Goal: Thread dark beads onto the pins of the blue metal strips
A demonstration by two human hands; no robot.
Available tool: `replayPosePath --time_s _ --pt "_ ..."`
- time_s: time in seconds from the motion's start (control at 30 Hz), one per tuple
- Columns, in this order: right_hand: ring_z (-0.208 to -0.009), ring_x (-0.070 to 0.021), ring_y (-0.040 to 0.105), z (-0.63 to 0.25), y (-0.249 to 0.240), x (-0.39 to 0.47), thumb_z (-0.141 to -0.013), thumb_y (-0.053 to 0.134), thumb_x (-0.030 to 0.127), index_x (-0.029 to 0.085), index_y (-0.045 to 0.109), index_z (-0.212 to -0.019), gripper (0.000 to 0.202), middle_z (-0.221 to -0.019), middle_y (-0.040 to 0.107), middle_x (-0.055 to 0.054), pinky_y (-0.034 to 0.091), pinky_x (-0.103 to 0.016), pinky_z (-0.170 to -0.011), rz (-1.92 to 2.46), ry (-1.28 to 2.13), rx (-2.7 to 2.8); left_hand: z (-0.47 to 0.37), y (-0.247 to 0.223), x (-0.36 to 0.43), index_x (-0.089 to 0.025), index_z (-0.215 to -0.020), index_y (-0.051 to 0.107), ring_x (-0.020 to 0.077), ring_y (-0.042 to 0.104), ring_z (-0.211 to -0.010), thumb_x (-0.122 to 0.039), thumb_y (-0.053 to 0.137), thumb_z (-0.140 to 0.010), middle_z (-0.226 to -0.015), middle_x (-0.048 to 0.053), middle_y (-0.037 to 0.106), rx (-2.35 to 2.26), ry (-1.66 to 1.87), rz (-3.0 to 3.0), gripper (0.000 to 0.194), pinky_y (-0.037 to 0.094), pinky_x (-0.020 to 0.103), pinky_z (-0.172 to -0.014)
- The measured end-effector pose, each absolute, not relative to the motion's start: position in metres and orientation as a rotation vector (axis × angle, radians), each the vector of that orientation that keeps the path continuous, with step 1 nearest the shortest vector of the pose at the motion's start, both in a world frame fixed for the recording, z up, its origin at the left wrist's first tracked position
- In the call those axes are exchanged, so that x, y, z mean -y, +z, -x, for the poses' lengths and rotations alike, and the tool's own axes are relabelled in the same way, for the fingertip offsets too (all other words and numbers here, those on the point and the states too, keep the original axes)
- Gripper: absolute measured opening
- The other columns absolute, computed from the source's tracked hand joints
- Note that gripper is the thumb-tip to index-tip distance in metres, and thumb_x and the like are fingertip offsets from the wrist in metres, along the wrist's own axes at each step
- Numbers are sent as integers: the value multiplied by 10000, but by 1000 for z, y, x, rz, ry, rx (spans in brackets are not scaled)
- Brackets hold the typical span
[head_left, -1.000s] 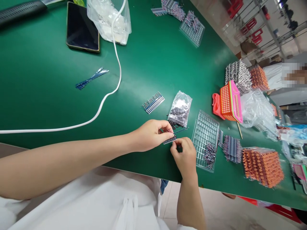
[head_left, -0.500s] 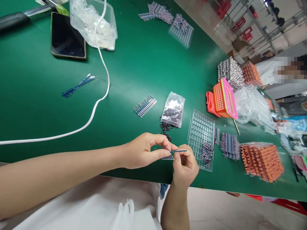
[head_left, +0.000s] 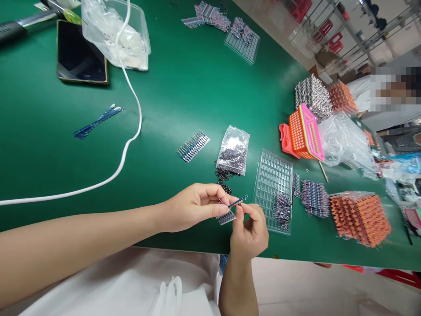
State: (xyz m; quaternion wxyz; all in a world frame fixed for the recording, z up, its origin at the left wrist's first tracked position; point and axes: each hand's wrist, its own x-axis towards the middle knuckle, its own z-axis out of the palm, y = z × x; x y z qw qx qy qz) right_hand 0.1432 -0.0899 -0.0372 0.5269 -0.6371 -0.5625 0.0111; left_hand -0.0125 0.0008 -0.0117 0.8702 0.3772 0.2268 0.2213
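My left hand [head_left: 200,205] pinches a narrow blue strip [head_left: 239,200] between thumb and fingers. The strip's free end points up and to the right. A row of pale, ribbed pieces [head_left: 226,218] hangs below the left fingertips, apparently part of the same strip. Close against the strip is my right hand [head_left: 250,230], thumb and index finger pinched together on something tiny and dark that I cannot make out. Just beyond the hands, small dark beads [head_left: 223,176] spill from a clear plastic bag [head_left: 233,149]. Another strip with thin wires [head_left: 194,145] lies left of the bag.
To the right are a clear compartment tray [head_left: 265,188] with a small pile, bundled strips [head_left: 315,198] and an orange stack [head_left: 360,217]. Behind stands an orange-pink basket [head_left: 304,134]. A white cable [head_left: 123,153], phone [head_left: 80,57] and plastic tub [head_left: 144,48] lie left. Another person is at far right.
The blue strip has gone from nearly level to tilted, its right end raised. The pale row below it shows more. My right fingertips have shifted slightly left. The whole view has moved a little.
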Motion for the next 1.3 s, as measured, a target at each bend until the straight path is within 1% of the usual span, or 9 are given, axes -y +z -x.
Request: replayPosePath --time_s 0.17,0.4,0.57,0.77,0.83,0.9,1.03,1.17,1.3 --pt "-667 -142 598 -143 -37 91 -881 638 79 236 644 -974 182 -759 637 -1 494 -302 -604 1515 -18 1390 12 -13 1 -178 -849 663 222 623 -1249 -244 735 -862 -1087 73 767 -462 473 -796 98 503 342 -1021" --pt "-699 -156 628 -146 -40 93 -882 651 96 249 636 -1009 199 -802 658 -14 523 -324 -638 1555 -112 1443 11 -15 3 -171 -863 649 219 640 -1217 -239 712 -880 -1140 88 752 -451 495 -829 95 515 352 -1018" --pt "-715 -158 630 -145 -39 92 -883 655 103 257 647 -1019 206 -819 662 -16 528 -314 -637 1566 -140 1458 11 -15 3 -175 -879 647 229 624 -1244 -252 685 -902 -1182 96 738 -457 518 -921 89 509 370 -1030" --pt "-715 -162 638 -145 -39 92 -884 659 123 250 646 -998 171 -813 663 -16 531 -318 -639 1586 -127 1452 12 -15 3 -180 -868 648 238 633 -1227 -286 679 -904 -1092 85 751 -498 530 -1006 115 507 365 -1020" --pt "-715 -160 638 -145 -40 92 -879 663 118 246 646 -986 168 -812 664 -15 530 -315 -642 1580 -116 1450 12 -15 3 -179 -866 651 233 652 -1183 -296 691 -890 -1045 79 752 -502 526 -989 126 520 355 -990" --pt "-714 -156 634 -144 -39 92 -877 657 110 242 648 -970 162 -808 662 -14 523 -310 -639 1564 -64 1432 11 -14 1 -175 -869 654 215 683 -1081 -302 703 -875 -991 68 750 -508 515 -963 136 537 341 -939" --pt "-706 -154 611 -144 -38 92 -889 628 128 225 645 -903 100 -772 630 -11 498 -302 -618 1516 148 1314 10 -11 -1 -165 -859 641 168 689 -887 -305 712 -855 -952 58 752 -561 506 -919 157 544 319 -861" --pt "-682 -156 584 -146 -38 93 -896 625 193 213 622 -862 39 -740 590 -6 478 -302 -589 1487 283 1261 9 -9 -2 -169 -839 635 182 692 -883 -325 710 -848 -915 58 760 -624 517 -935 173 538 329 -854" --pt "-680 -159 571 -148 -38 93 -897 627 217 214 615 -867 32 -717 566 2 477 -314 -607 1461 333 1257 9 -9 -1 -166 -862 656 183 690 -868 -330 703 -847 -941 63 756 -645 516 -992 171 543 324 -832"
